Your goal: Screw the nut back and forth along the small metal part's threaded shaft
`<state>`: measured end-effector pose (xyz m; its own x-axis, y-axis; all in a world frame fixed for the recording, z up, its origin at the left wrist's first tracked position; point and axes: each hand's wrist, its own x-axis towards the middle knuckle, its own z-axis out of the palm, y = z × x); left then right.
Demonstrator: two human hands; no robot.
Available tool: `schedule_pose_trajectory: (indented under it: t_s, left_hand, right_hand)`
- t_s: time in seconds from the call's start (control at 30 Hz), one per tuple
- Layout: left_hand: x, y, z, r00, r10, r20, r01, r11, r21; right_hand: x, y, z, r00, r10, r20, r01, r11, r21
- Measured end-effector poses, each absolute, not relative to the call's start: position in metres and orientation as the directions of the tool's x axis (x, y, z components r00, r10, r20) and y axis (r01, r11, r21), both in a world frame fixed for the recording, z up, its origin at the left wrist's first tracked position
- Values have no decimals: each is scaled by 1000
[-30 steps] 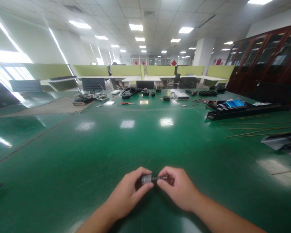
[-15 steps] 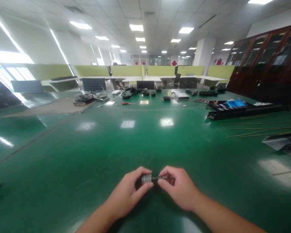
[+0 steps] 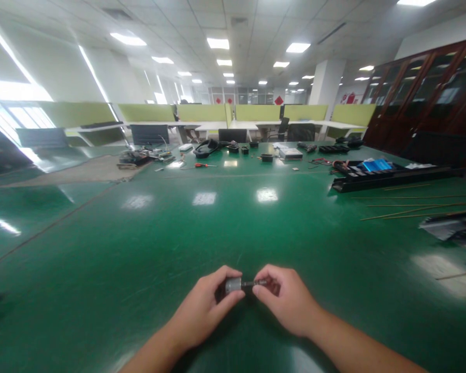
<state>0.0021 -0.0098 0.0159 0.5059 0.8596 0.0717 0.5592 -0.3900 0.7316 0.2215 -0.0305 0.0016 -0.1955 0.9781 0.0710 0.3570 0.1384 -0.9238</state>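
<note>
My left hand [image 3: 213,298] is closed around a small grey metal cylinder [image 3: 233,285], with the thumb below and the fingers above and behind it. A thin dark shaft [image 3: 248,284] sticks out of the cylinder to the right, in line with it. The far end of this shaft is pinched between the thumb and fingers of my right hand [image 3: 285,295]. Both hands are low over the green tabletop [image 3: 202,235], close to each other. The back of the cylinder is hidden in my left palm. Fine detail on the shaft is too small to make out.
An orange-handled screwdriver [image 3: 202,165] lies toward the back. Small black boxes [image 3: 266,157] and a white box [image 3: 291,153] stand behind it. At right are a long black tray [image 3: 388,178] and thin rods [image 3: 415,208]. Cluttered parts [image 3: 134,157] sit back left.
My left hand and the grey cylinder have shifted very slightly left. My right hand stays on the shaft almost unmoved.
</note>
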Motion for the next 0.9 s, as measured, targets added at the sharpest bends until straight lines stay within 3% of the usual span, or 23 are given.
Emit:
schedule_pose_trajectory:
  t_s: [0.9]
  left_hand:
    - [1, -9, 17, 499, 863, 85, 573, -401, 715]
  right_hand:
    - [222, -29, 0, -175, 984, 39, 351, 100, -931]
